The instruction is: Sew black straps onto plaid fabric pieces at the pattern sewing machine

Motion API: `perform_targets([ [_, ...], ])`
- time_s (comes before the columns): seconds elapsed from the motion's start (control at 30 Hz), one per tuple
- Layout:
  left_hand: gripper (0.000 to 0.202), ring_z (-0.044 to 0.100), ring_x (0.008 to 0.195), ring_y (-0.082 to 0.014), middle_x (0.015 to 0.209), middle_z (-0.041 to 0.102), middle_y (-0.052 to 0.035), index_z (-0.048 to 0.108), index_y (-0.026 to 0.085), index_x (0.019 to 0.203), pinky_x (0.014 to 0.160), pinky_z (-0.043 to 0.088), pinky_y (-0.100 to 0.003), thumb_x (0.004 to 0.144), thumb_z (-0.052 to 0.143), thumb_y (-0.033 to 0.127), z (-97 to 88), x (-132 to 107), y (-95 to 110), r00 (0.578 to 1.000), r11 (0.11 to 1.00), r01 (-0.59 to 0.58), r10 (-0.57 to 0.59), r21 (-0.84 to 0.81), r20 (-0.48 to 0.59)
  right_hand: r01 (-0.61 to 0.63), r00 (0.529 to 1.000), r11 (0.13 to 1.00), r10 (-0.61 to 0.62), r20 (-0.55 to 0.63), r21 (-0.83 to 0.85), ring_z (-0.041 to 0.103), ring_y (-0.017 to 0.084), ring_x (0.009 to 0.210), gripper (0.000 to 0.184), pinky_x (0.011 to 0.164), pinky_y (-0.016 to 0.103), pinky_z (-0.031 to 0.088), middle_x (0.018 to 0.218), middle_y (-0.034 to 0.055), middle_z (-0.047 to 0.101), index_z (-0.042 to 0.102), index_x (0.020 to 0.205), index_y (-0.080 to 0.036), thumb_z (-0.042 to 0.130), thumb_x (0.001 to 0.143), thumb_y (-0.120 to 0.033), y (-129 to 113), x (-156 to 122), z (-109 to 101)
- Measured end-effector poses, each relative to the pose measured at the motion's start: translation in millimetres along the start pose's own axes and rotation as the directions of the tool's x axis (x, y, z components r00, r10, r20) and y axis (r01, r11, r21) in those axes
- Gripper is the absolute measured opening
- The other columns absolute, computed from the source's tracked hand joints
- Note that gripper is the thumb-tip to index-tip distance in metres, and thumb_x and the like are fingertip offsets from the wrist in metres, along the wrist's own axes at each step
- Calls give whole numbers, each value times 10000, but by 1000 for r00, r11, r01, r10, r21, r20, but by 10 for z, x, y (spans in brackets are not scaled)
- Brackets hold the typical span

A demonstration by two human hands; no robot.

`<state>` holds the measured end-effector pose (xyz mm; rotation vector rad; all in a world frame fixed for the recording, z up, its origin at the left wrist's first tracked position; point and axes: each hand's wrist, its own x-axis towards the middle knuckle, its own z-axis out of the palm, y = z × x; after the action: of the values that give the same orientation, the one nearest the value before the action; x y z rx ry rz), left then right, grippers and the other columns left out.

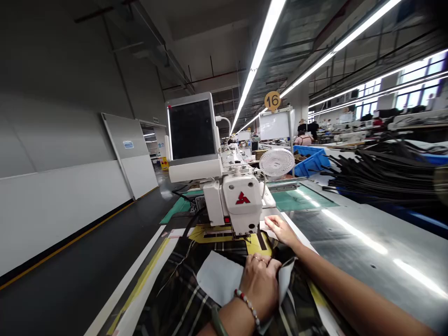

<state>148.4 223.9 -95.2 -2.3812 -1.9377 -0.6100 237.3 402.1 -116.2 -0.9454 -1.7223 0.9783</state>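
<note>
My left hand (pixel 258 282), with a bead bracelet at the wrist, is closed on a light grey fabric piece (pixel 220 275) that lies over dark plaid cloth (pixel 182 298). My right hand (pixel 282 231) reaches forward with fingers stretched flat on the table, just right of the needle area of a white sewing machine (pixel 238 200). A yellow template (pixel 254 243) lies under the machine head.
A dark screen (pixel 192 128) stands on the machine. A small white fan (pixel 276 162) and blue bins (pixel 313 161) sit behind. A stack of black strips (pixel 381 175) lies at right on the shiny metal table (pixel 367 247). People work far back.
</note>
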Motion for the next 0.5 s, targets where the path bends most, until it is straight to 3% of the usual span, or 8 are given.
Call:
perform_targets([
  [0.1,353,525,1024,-218,1085,624,-36,585,230,1111,953,393,-356,784,495,134,26,46,240,999,998,-31,32,-48,19,-63,998,998,63,-29,0,617,226,886,464,820,361,492,927,108,655,568,917,-157,401,787,-570,-110,-491,-370],
  [0.2,403,543,1044,-177,1122,630,-4,556,242,1175,963,399,-277,774,545,205,-33,87,334,995,994,-69,75,-85,60,-52,999,995,52,-3,-85,606,229,912,428,827,366,482,958,92,652,588,952,-176,424,814,-547,-266,-1120,-849],
  [0.3,378,560,1042,-219,1098,649,-50,562,205,1196,974,397,-359,835,460,248,-175,104,228,993,995,-69,75,-68,89,95,993,910,-112,-19,-404,554,252,1028,306,908,408,422,1035,74,639,633,939,-226,511,805,-472,-387,-1711,-1516],
  [0.37,390,558,1067,-256,1132,632,-109,591,144,1160,972,395,-416,861,358,234,-272,122,64,992,997,-54,59,-48,113,84,969,802,-204,-139,-591,540,264,1037,255,941,434,379,997,63,654,665,880,-243,560,769,-446,-435,-2051,-2068],
  [0.43,446,583,1043,-274,1123,631,-156,592,93,1151,931,432,-434,868,275,230,-338,161,-118,987,999,-35,41,-38,157,-130,896,774,-176,-408,-620,578,262,932,286,867,418,415,909,70,671,677,842,-226,579,720,-466,-474,-2385,-2633],
  [0.5,478,585,1052,-293,1137,621,-176,591,73,1151,926,436,-448,851,257,235,-358,213,-241,980,1000,-27,29,-11,197,-374,720,800,-68,-690,-469,606,241,812,344,752,369,453,848,73,677,672,848,-203,585,678,-489,-514,-2733,-3095],
])
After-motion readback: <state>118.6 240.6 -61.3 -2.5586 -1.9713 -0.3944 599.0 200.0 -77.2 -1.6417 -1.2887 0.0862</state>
